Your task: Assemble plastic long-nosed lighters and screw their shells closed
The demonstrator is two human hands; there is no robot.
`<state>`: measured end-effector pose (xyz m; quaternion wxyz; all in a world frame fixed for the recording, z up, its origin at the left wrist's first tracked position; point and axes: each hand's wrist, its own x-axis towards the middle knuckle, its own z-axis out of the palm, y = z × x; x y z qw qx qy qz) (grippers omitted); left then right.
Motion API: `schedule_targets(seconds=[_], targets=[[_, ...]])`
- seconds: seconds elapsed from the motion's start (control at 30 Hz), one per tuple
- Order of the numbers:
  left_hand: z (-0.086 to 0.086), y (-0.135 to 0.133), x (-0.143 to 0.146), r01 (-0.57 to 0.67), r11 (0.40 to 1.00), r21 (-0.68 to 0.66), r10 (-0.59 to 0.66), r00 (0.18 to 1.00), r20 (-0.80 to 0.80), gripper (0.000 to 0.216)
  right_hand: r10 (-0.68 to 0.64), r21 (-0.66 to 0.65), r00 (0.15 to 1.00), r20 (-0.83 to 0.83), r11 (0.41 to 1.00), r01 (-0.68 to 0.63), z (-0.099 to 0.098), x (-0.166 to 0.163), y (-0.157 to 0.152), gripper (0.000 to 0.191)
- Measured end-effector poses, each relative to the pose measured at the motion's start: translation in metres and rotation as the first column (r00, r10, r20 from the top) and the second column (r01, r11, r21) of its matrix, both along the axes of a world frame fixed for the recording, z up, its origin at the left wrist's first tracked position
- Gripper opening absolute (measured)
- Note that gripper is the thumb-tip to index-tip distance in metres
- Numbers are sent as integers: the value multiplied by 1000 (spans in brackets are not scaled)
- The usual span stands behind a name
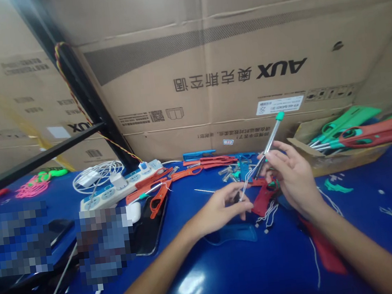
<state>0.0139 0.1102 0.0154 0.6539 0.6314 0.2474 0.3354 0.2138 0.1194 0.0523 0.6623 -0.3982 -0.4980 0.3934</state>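
Between its thumb and fingers, my right hand [293, 173] holds a metal lighter tube [272, 138], tilted up to the right and tipped with a green cap [280, 116]. Thin white wires [251, 181] run down from the tube's lower end to my left hand [224, 205]. The left fingers are closed on the wires near a small dark part, mostly hidden. Just beyond the left fingertips lie a red lighter handle shell [261, 200] and a bundle of white wires [268, 216] with small ends. Below my left hand rests a translucent blue handle shell [232, 233].
A carton of green and red long lighters [353, 162] stands at right. Orange lighter shells [185, 173], a power strip [123, 188] and a black phone [152, 232] lie left of centre. Large cardboard boxes [206, 46] back the blue table [197, 283].
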Motion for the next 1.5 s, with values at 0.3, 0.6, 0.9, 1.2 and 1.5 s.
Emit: schedule_targets(seconds=[0.3,0.6,0.9,1.2,1.5], targets=[[6,6,-9,-10,997,75,12,1000,-26,33,6,-18,1000,8,1000,-6,1,4,1,40],[0,7,-7,-48,992,114,62,991,-120,57,16,-5,999,-43,1000,-16,-3,2,3,36],[-3,5,-7,-67,963,262,138,956,-259,41,31,8,999,-33,999,-31,-5,2,3,35],[5,7,-10,-80,936,343,177,949,-261,34,28,3,1000,7,1000,-28,-6,2,4,32],[-13,5,-7,-83,952,294,129,982,-141,56,109,-12,993,49,994,-109,-9,0,3,34]])
